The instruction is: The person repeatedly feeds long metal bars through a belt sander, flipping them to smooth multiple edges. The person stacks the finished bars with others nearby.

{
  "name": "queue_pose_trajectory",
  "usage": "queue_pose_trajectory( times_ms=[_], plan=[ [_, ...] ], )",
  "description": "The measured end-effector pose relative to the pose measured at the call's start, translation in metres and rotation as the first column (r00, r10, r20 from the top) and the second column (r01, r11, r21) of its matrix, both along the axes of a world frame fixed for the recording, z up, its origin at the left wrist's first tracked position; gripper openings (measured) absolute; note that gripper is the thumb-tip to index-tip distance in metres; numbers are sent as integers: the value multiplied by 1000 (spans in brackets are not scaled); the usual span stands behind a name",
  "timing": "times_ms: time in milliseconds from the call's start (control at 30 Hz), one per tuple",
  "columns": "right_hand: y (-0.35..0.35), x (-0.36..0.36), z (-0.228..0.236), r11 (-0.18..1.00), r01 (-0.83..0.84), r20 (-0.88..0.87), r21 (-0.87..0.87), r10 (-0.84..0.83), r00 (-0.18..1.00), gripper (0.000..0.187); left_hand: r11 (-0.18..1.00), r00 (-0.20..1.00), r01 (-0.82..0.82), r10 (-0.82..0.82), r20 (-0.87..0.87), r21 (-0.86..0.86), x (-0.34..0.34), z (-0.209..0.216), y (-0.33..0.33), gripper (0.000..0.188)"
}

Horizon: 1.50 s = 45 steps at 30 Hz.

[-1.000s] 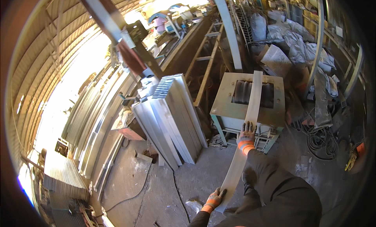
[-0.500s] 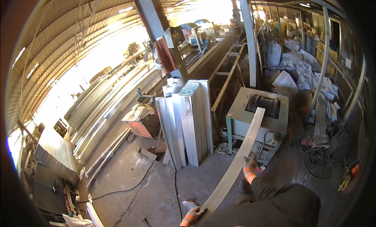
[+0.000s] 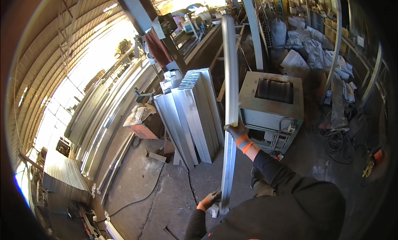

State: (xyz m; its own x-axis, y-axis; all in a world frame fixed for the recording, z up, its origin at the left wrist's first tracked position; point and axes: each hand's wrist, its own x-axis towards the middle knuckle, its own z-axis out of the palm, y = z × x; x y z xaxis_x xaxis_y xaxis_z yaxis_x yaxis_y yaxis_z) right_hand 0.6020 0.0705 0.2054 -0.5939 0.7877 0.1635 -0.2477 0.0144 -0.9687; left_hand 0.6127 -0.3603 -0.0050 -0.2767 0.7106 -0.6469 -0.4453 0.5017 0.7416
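Observation:
A long metal profile [image 3: 230, 86] stands nearly upright in front of me, its narrow side facing me. My right hand [image 3: 240, 138], in a dark glove with an orange cuff, is wrapped round it at about mid-length. Near the profile's lower end, my left hand [image 3: 209, 200], gloved alike, grips its edge; the fingertips are partly hidden. To the left stands a bundle of similar upright metal profiles [image 3: 203, 120], packed side by side. Right of the held piece is a boxy green-grey machine [image 3: 271, 105] with a dark brush-like opening in its top.
An orange-red box [image 3: 147, 130] with cloth on it stands behind the bundle. Long profiles [image 3: 110, 107] lie stacked at far left. A blue-grey post [image 3: 253, 37] rises behind the machine. Coiled cables [image 3: 338, 144] lie at right, and a cable [image 3: 143, 197] crosses the floor.
The profile has swung up from slanting over the machine's top to nearly upright, away from the opening. My right hand has risen and moved left; my left hand is slightly higher.

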Motion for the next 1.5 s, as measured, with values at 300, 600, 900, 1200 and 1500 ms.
queue_pose_trajectory(
  times_ms=[300, 600, 900, 1200, 1500],
  plan=[
    [47, -86, -15, 781, 100, -126, 617, -28, 992, 117, 625, 862, -62, 427, -274, 778, -249, 282, 281, 98],
    [123, -115, -99, 731, -325, 88, 600, 343, 935, 109, 940, 65, 178, 283, -957, 291, -388, 390, 363, 64],
    [189, -154, -188, 572, -736, 751, 361, 290, 593, 104, 789, 665, -192, 542, -513, 584, -397, 294, 452, 75],
    [243, -57, -253, 910, -400, 970, 106, -6, 242, 85, 856, 560, -244, 509, -654, 457, -552, 144, 506, 82],
    [180, 30, -275, 998, -54, 998, 22, -19, 62, 83, 907, 375, -237, 415, -829, 347, -629, 56, 559, 103]
  ],
)
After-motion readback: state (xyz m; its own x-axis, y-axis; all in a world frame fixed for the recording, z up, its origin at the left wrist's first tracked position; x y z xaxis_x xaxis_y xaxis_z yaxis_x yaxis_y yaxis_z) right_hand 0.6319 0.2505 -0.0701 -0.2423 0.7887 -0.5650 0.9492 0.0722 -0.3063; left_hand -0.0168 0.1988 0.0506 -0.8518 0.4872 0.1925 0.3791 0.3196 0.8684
